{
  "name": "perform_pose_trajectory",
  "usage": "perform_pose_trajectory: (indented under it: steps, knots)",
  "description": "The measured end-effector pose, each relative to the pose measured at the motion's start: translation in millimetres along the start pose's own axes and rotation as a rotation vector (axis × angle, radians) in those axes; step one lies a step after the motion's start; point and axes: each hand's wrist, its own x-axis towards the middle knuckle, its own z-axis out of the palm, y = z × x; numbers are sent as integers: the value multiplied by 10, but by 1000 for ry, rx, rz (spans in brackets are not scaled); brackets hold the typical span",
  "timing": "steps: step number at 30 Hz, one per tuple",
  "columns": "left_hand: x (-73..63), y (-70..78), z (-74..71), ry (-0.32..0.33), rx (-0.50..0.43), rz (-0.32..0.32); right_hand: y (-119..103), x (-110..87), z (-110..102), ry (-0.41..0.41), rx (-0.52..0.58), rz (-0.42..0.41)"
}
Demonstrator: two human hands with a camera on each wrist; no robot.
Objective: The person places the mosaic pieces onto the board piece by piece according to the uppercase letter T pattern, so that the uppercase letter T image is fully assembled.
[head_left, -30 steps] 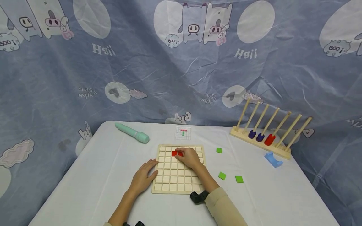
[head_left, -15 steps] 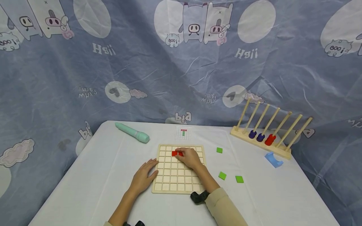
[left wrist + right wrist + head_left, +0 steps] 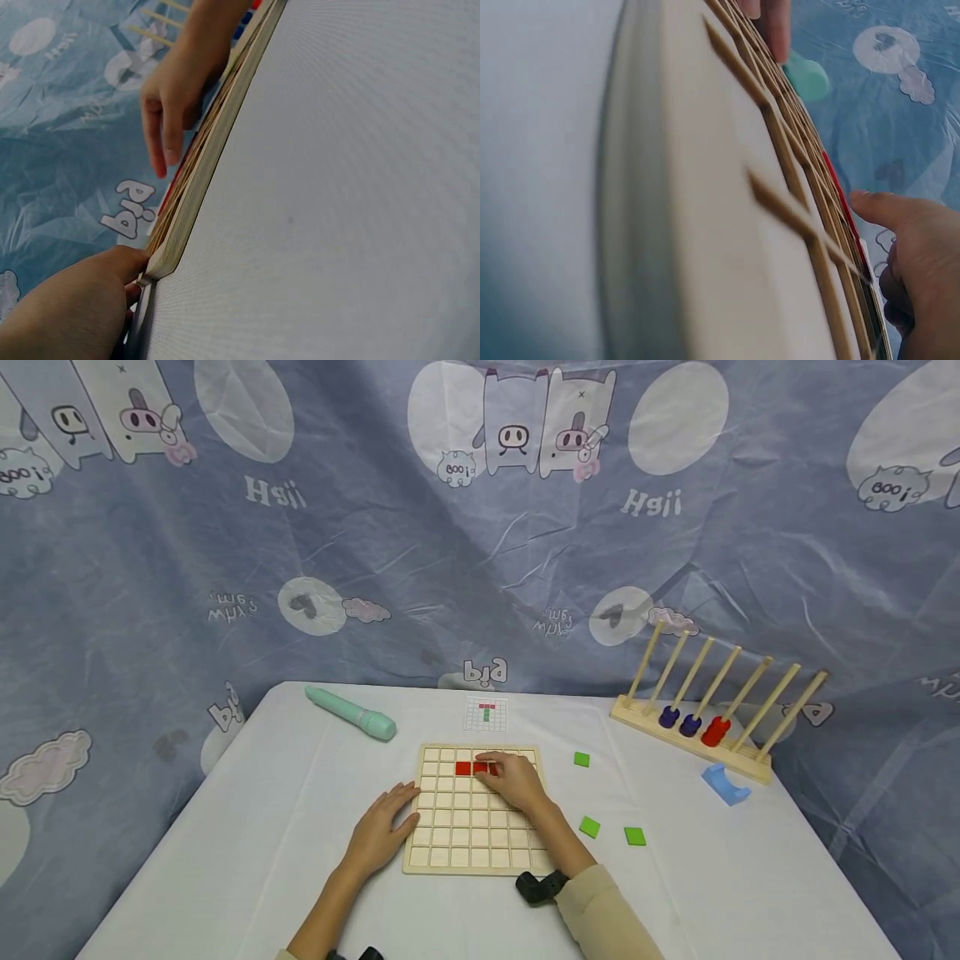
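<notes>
A square wooden grid board (image 3: 452,818) lies on the table. Three red square tiles (image 3: 462,768) sit side by side in its second row from the far edge, the rightmost partly hidden by fingers. Over that row is my right hand (image 3: 517,782), thumb and fingers extended and spread, fingertips close over the right-hand tiles. In the left wrist view those fingers (image 3: 172,135) hang down with no tile showing between them. My left hand (image 3: 378,831) rests at the board's left edge, its fingertips and thumb touching the rim.
Three green tiles (image 3: 589,827) lie right of the board. A small card (image 3: 486,714) with a red and green T pattern lies behind it. A mint-green microphone-shaped object (image 3: 351,713), a wooden peg rack (image 3: 690,739) with beads, and a blue curved piece (image 3: 725,784) stand farther out.
My right hand has shifted slightly to the right along the row, uncovering more of the red tiles. The left hand and the board have stayed put.
</notes>
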Motion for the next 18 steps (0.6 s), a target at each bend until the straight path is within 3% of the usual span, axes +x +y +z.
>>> perform_pose_trajectory:
  steps: [4,10,18]
  knots:
    - [3,1,5,-5,1,-9,155,-60,-121,39,40,13]
    - [-4,-2,11,14,9,4,479,-168,-377,111,64,102]
    - [-1,-13,6,10,11,3,900,-350,-763,172,7,181]
